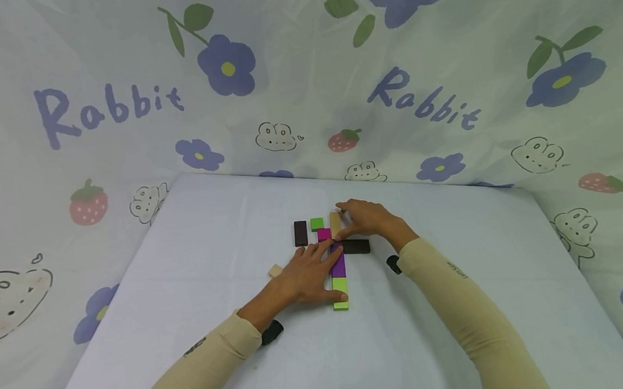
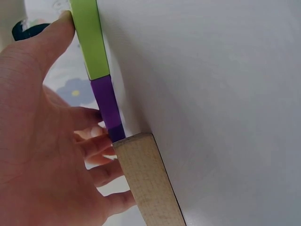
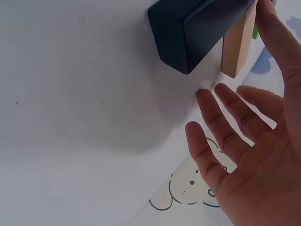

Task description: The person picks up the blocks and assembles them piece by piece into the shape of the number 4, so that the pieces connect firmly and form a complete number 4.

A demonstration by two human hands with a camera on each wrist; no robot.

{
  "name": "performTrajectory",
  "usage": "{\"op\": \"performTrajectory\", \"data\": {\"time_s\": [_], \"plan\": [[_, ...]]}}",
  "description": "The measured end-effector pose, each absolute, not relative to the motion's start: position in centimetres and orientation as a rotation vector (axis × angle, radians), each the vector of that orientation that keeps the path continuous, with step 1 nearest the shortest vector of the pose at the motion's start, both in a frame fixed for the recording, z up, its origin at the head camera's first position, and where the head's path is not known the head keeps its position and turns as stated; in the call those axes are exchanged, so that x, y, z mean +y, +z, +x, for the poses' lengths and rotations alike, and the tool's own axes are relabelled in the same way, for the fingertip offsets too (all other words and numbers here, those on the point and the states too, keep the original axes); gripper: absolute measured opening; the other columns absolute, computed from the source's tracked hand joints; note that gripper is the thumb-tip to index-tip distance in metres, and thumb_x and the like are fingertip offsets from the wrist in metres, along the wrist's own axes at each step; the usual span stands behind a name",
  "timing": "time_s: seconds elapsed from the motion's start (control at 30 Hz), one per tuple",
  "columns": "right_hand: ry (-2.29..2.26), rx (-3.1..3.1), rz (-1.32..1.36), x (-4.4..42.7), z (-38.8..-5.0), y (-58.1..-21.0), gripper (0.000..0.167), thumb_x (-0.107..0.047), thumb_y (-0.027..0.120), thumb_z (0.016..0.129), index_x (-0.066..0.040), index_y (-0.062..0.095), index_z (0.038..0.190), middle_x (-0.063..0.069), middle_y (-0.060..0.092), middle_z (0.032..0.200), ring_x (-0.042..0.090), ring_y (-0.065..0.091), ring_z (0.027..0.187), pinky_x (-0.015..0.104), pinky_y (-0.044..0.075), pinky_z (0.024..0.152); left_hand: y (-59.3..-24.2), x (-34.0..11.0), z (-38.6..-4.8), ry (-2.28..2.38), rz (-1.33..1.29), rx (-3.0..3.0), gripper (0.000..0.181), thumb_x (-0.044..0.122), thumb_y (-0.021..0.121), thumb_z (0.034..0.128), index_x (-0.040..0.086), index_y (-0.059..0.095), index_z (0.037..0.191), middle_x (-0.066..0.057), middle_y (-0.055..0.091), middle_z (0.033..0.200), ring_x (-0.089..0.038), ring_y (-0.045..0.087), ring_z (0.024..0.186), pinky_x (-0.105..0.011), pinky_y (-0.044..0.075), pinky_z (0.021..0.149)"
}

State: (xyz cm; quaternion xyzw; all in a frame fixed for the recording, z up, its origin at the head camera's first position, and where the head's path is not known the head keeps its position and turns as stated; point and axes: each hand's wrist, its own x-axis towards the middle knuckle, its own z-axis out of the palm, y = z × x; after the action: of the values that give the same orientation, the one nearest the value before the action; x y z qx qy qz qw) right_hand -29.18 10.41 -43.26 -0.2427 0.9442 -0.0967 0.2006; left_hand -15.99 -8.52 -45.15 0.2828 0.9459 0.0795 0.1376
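Observation:
In the head view a column of blocks stretches down the table: a tan block (image 1: 335, 224), a purple block (image 1: 338, 265) and a lime block (image 1: 339, 285). My left hand (image 1: 307, 275) lies over the column's left side, its thumb on the lime block (image 2: 89, 40) and fingertips at the purple block (image 2: 107, 101). At the top, my right hand (image 1: 369, 218) arches over the tan block (image 3: 236, 44), thumb at its lower end and the other fingers spread near the far end. A black block (image 1: 356, 246) extends right from the column, below my right hand.
Left of the column lie a dark block (image 1: 300, 234), a green block (image 1: 317, 224) and a magenta block (image 1: 323, 235). A small light wooden block (image 1: 276, 270) sits beside my left hand. A printed curtain (image 1: 305, 88) hangs behind the white table (image 1: 211, 224).

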Motion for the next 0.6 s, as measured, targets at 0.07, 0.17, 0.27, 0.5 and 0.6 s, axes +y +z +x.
{"op": "performTrajectory", "data": {"time_s": [0.07,0.17,0.27,0.5,0.6], "plan": [[-0.302,2.642,-0.673,10.7,-29.1,-43.2,0.098,-0.058,0.079,0.081,-0.013,0.037,0.158,0.009,0.051,0.15,0.03,0.046,0.139,0.058,0.037,0.111,-45.2,-8.5,-16.0,0.234,0.821,2.735,0.101,0.075,0.061,0.0839,0.018,0.029,0.161,-0.011,0.021,0.166,-0.039,0.029,0.147,-0.059,0.026,0.117],[-0.357,2.648,-0.669,11.2,-28.7,-42.8,0.096,-0.055,0.079,0.083,-0.013,0.036,0.158,0.011,0.048,0.153,0.031,0.047,0.138,0.059,0.038,0.11,-45.3,-8.5,-16.0,0.244,0.819,2.731,0.101,0.075,0.061,0.0839,0.018,0.029,0.161,-0.012,0.021,0.166,-0.039,0.029,0.147,-0.059,0.026,0.117],[-0.395,2.653,-0.667,11.7,-28.2,-42.4,0.092,-0.05,0.079,0.085,-0.014,0.036,0.158,0.012,0.044,0.155,0.031,0.051,0.135,0.058,0.04,0.108,-45.3,-8.5,-16.1,0.244,0.814,2.727,0.101,0.075,0.061,0.0842,0.018,0.028,0.161,-0.011,0.02,0.166,-0.039,0.028,0.147,-0.059,0.025,0.117],[-0.392,2.649,-0.698,13.1,-26.4,-42.1,0.082,-0.04,0.076,0.09,-0.013,0.037,0.157,0.011,0.038,0.16,0.033,0.036,0.145,0.058,0.036,0.111,-45.2,-8.5,-16.1,0.237,0.822,2.74,0.101,0.076,0.06,0.0839,0.018,0.029,0.161,-0.011,0.022,0.165,-0.039,0.03,0.146,-0.058,0.028,0.116],[-0.411,2.63,-0.728,13.4,-25.4,-42.3,0.083,-0.039,0.077,0.09,-0.013,0.036,0.158,0.01,0.037,0.16,0.032,0.034,0.147,0.056,0.035,0.113,-45.2,-8.4,-16.1,0.227,0.82,2.736,0.102,0.076,0.06,0.0839,0.018,0.028,0.161,-0.011,0.021,0.166,-0.039,0.03,0.146,-0.058,0.028,0.116]]}}
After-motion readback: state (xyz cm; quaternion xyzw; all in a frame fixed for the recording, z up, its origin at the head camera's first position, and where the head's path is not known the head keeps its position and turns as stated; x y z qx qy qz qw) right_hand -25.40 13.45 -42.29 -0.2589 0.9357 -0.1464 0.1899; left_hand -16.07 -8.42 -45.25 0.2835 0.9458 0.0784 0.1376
